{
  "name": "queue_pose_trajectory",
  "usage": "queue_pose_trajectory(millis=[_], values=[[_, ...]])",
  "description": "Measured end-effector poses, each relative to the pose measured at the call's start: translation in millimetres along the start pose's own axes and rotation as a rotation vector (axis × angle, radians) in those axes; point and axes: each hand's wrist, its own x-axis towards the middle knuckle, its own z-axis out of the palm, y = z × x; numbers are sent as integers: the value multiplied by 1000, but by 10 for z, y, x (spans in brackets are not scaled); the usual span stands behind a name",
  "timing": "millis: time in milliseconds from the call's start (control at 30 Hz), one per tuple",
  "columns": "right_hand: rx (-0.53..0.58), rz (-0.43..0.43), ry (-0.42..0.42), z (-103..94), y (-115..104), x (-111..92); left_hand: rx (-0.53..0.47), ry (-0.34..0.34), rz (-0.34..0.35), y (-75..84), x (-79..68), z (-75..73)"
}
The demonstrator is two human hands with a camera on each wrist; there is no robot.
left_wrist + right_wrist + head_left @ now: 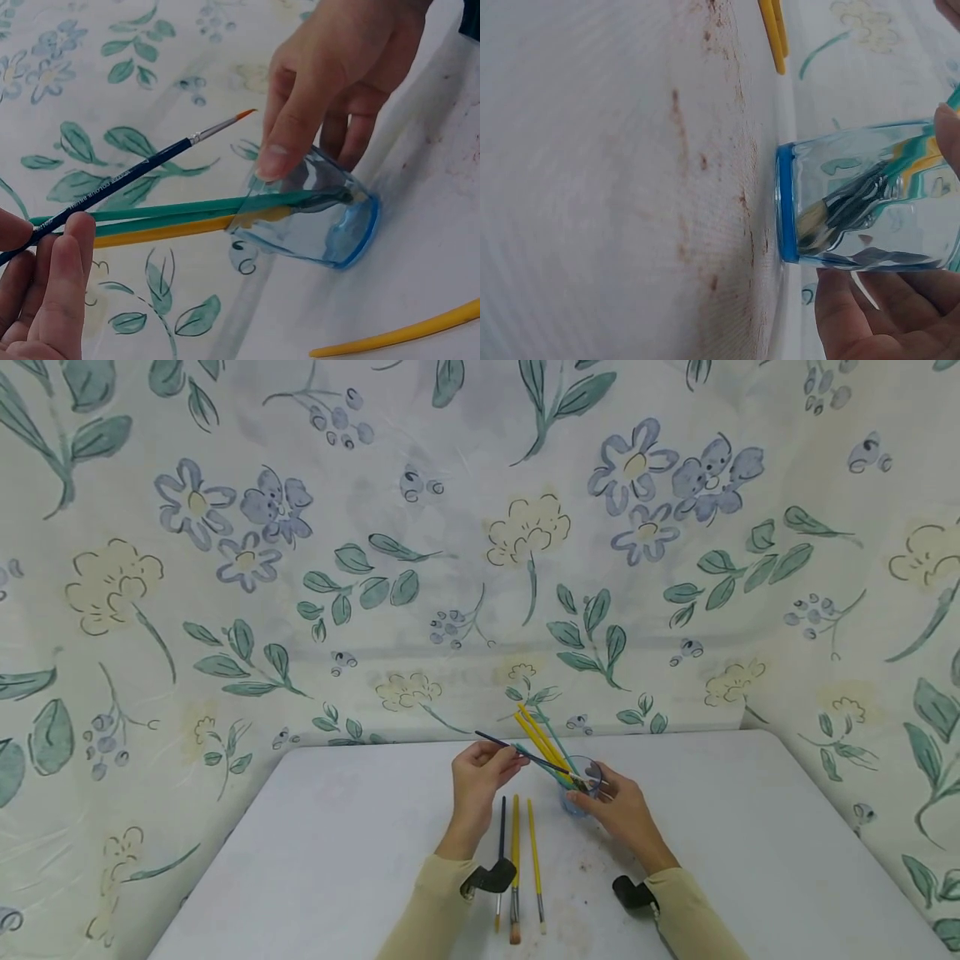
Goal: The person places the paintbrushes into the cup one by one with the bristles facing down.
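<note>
In the head view, my left hand (474, 781) pinches a slim dark blue paintbrush (142, 169) between thumb and fingers. Its orange-tipped bristles point toward the clear glass (922, 247) and show outside the rim in the left wrist view. My right hand (628, 814) grips the glass by its sides near the rim. Inside stand yellow paintbrushes (543, 742) and green paintbrushes (165, 210), bristles down, handles leaning left. The blue base of the glass is close against the table in the right wrist view.
On the white table (322, 843) between my forearms lie a dark paintbrush (502, 827), a thick yellow paintbrush (515, 835) and a thin yellow paintbrush (533, 847). Reddish-brown specks (703, 161) mark the tabletop near the glass. A floral cloth (465, 577) hangs behind.
</note>
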Motion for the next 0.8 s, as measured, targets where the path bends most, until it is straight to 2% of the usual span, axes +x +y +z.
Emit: queue_pose_trajectory(millis=[800], values=[[-16,10,15,18,26,24,71,-34,83,3,47,156]])
